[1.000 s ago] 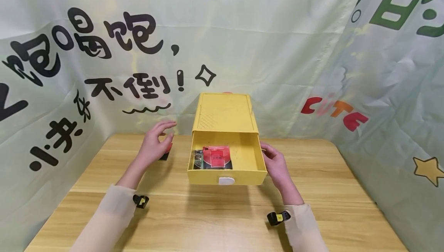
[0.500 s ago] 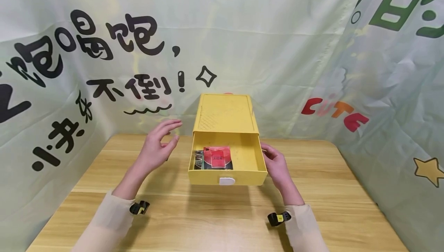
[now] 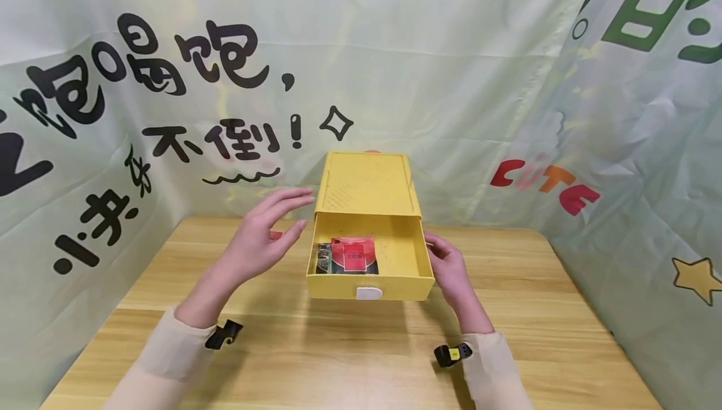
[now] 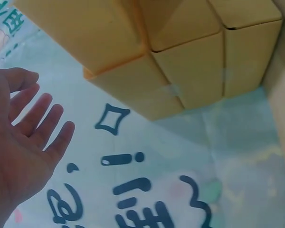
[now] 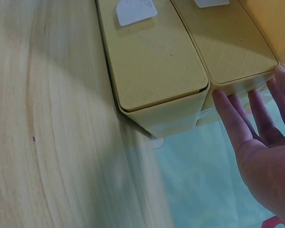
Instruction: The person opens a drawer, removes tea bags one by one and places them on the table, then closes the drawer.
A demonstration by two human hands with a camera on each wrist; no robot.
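Note:
A yellow drawer cabinet stands at the back of the table, its top drawer pulled out toward me. Inside that drawer, on the left, lie a red-and-black packet and a darker green-edged packet. My left hand hovers just left of the cabinet, fingers extended and nothing in them; the left wrist view shows a gap between hand and cabinet. My right hand is at the cabinet's right side. In the right wrist view its extended fingertips touch the side by a closed lower drawer.
A small red item on the wooden table is mostly hidden behind my left hand. A printed fabric sheet hangs close behind the cabinet and along both sides. White pull tabs stick out from the drawer fronts.
My left hand has moved right, from above the small red item toward the cabinet's left side. The right hand, the drawer and its packets have stayed in place.

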